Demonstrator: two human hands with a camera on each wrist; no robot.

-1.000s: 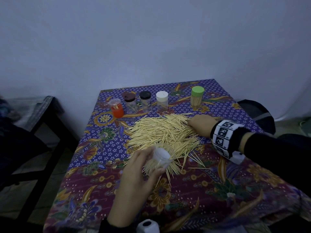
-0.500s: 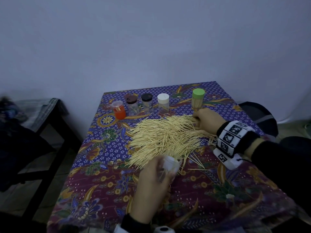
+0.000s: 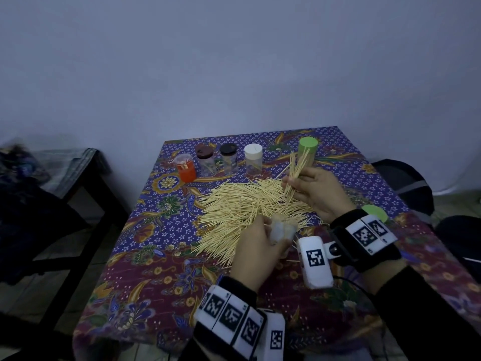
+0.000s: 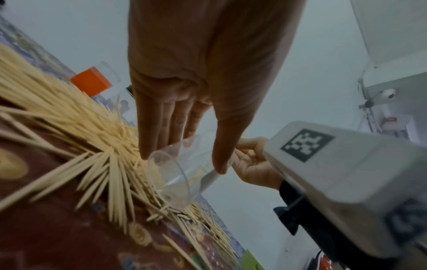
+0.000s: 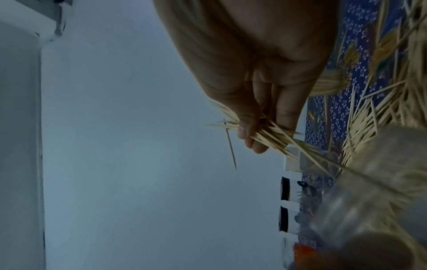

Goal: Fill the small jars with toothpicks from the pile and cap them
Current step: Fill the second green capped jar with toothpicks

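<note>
The left hand (image 3: pixel 256 246) grips an uncapped clear jar (image 4: pixel 182 171), tilted, just above the near edge of the pile (image 3: pixel 244 204) on the table (image 3: pixel 161 277). The right hand (image 3: pixel 316 191) pinches a bundle of toothpicks (image 3: pixel 295 168) between thumb and fingers, raised above the pile's far right side. Five capped jars (image 3: pixel 229 158) stand in a row behind the pile. A green cap (image 3: pixel 374 212) lies beside the right wrist.

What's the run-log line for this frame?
left hand: holds clear jar, uncapped, over pile | right hand: pinches toothpick bundle, lifted | loose green cap on table
</note>
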